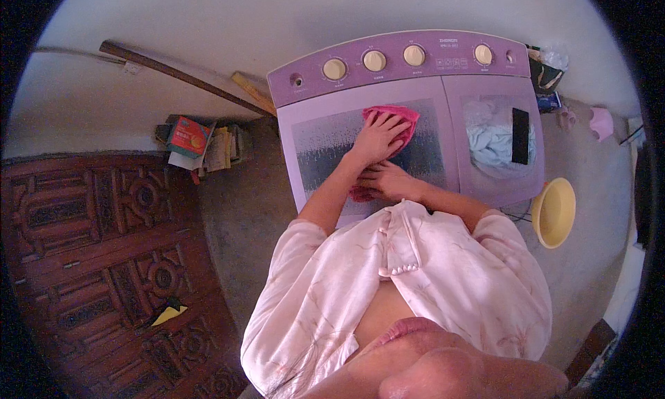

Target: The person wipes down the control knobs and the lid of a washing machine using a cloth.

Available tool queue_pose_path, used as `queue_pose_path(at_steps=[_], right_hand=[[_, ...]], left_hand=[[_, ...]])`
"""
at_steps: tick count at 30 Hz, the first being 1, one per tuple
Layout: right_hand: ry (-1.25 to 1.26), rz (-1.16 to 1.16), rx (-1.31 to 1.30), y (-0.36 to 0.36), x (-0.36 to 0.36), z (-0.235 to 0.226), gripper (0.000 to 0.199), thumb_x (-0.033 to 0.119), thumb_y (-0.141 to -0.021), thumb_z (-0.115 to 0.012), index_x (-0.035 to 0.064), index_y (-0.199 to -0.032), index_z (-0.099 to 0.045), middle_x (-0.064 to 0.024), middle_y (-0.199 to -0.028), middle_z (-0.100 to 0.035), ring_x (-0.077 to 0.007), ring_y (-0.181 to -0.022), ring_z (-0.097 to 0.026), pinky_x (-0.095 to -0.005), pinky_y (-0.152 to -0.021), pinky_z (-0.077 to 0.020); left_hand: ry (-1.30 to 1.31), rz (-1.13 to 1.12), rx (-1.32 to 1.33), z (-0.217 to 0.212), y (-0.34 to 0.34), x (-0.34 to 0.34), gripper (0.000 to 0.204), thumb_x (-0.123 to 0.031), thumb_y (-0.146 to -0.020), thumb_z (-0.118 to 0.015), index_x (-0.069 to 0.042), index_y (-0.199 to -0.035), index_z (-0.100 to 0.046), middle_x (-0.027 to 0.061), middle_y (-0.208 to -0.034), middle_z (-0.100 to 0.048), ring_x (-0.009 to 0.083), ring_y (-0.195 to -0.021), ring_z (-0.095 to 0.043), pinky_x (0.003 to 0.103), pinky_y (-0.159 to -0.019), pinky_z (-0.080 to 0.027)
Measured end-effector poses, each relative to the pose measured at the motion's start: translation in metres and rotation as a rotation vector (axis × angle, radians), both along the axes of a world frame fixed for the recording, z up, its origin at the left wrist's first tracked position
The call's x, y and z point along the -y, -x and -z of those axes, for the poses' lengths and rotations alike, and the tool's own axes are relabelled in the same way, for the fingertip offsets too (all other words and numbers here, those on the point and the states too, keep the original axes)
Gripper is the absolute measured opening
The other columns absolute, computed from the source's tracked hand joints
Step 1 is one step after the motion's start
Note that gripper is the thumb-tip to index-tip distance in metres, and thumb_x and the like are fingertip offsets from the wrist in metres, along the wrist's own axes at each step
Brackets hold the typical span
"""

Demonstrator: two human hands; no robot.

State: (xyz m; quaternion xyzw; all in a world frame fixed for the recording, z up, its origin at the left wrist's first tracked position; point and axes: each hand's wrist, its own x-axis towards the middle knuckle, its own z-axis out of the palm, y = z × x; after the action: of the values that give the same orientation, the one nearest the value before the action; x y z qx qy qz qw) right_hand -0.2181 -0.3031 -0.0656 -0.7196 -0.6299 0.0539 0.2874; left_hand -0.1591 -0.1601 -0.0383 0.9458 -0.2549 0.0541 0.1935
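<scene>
A pink cloth lies bunched on the dark see-through lid of a purple twin-tub washing machine. My left hand holds the far part of the cloth against the lid, fingers slightly apart on top of it. Closer to me, my right hand is on the cloth's near end, its fingers bent over it and partly hidden below my left wrist. Droplets cover much of the lid's left side; right of the cloth the surface looks darker and smoother. Pale blue laundry shows through the smaller right lid.
Cream knobs line the machine's back panel. A yellow basin stands to its right, near a pink item. Boxes and papers are stacked at left, beyond a carved wooden door. A wooden bar leans along the wall.
</scene>
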Motion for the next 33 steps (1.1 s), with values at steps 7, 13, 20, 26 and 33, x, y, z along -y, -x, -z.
queue_pose_path(at_steps=[7,13,20,26,33], right_hand=[[0.240,0.540,0.045,-0.041,0.141,-0.020,0.057,0.028,-0.088,-0.066,0.0213,-0.144,-0.056,-0.0052,-0.150,-0.052,-0.0296,-0.141,-0.043,-0.0531,-0.117,-0.0319],[0.073,0.666,0.200,-0.139,0.068,-0.033,0.052,0.024,-0.092,-0.061,0.0195,-0.143,-0.056,-0.0043,-0.152,-0.051,-0.0301,-0.142,-0.042,-0.0524,-0.117,-0.0319],[0.003,0.019,0.073,-0.095,-0.066,-0.024,0.044,0.025,-0.088,-0.065,0.0164,-0.131,-0.064,-0.0051,-0.145,-0.057,-0.0286,-0.138,-0.047,-0.0482,-0.117,-0.0339],[0.041,0.622,0.097,-0.129,0.096,-0.038,0.060,0.023,-0.083,-0.068,0.0151,-0.141,-0.057,-0.0100,-0.153,-0.049,-0.0326,-0.143,-0.041,-0.0518,-0.112,-0.0375],[0.194,0.146,0.135,-0.040,0.091,0.011,0.063,0.041,-0.082,-0.070,0.0165,-0.139,-0.059,-0.0059,-0.152,-0.050,-0.0319,-0.142,-0.041,-0.0560,-0.115,-0.0324]], left_hand=[[-0.042,-0.707,0.016,0.012,0.113,-0.084,0.061,-0.033,-0.092,-0.064,-0.017,-0.148,-0.049,0.0137,-0.155,-0.045,0.0386,-0.142,-0.038,0.061,-0.117,-0.023],[0.031,-0.353,-0.160,0.004,0.147,-0.006,0.063,-0.027,-0.086,-0.067,-0.014,-0.146,-0.050,0.0145,-0.155,-0.044,0.0399,-0.141,-0.039,0.062,-0.116,-0.024],[0.086,-0.124,-0.116,0.032,0.107,0.059,0.056,-0.029,-0.084,-0.069,-0.011,-0.137,-0.059,0.0139,-0.141,-0.056,0.0378,-0.135,-0.047,0.057,-0.115,-0.031],[-0.059,-0.508,-0.103,0.026,0.151,-0.043,0.061,-0.036,-0.090,-0.066,-0.015,-0.146,-0.053,0.0137,-0.152,-0.048,0.0391,-0.143,-0.039,0.059,-0.120,-0.021],[-0.017,-0.490,0.051,0.004,0.041,-0.082,0.060,-0.033,-0.093,-0.064,-0.015,-0.148,-0.050,0.0109,-0.158,-0.043,0.0376,-0.147,-0.033,0.061,-0.119,-0.020]])
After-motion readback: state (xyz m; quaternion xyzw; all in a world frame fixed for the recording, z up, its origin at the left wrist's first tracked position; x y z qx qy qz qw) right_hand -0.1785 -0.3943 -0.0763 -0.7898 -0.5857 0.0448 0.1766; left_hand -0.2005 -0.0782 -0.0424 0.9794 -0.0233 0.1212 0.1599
